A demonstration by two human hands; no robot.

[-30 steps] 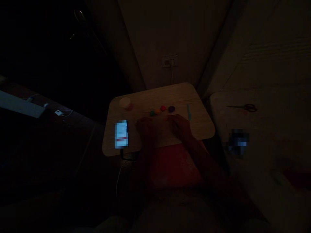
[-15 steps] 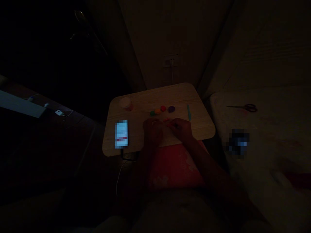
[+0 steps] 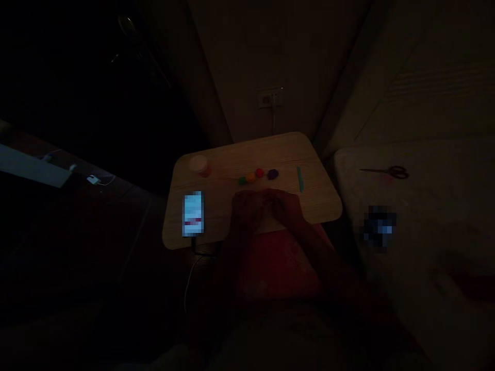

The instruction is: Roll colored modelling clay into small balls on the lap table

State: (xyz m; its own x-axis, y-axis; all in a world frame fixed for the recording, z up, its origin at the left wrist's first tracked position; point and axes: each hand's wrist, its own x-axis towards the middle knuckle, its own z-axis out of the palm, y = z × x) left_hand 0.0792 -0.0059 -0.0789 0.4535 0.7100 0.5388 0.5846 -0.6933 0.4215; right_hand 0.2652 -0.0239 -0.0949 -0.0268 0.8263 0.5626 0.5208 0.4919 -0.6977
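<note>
In dim light, my left hand [image 3: 247, 210] and my right hand [image 3: 285, 206] meet over the near side of a small wooden table [image 3: 228, 154]. Their fingers are curled and pressed together. At the right fingertips shows a trace of an orange-red piece [image 3: 266, 191], mostly hidden; what the left fingers hold I cannot make out. Just beyond the hands lie small lumps that look like modelling clay: a green lump [image 3: 242, 181], an orange lump [image 3: 251, 177], a red lump [image 3: 259, 172] and a purple lump [image 3: 273, 174]. A flat teal stick-like tool [image 3: 300, 179] lies to their right.
A tub with a pale lid [image 3: 200, 166] stands at the table's back left. A lit phone [image 3: 193, 214] with a cable lies at the left. Scissors [image 3: 386, 171] and a blurred-out dark object [image 3: 379, 228] rest on the pale surface to the right. Behind is a wall socket [image 3: 270, 97].
My hands have drawn closer together, the right shifting slightly left. The orange-red piece between them is now more covered by the fingers. The lumps, tool and phone stay put.
</note>
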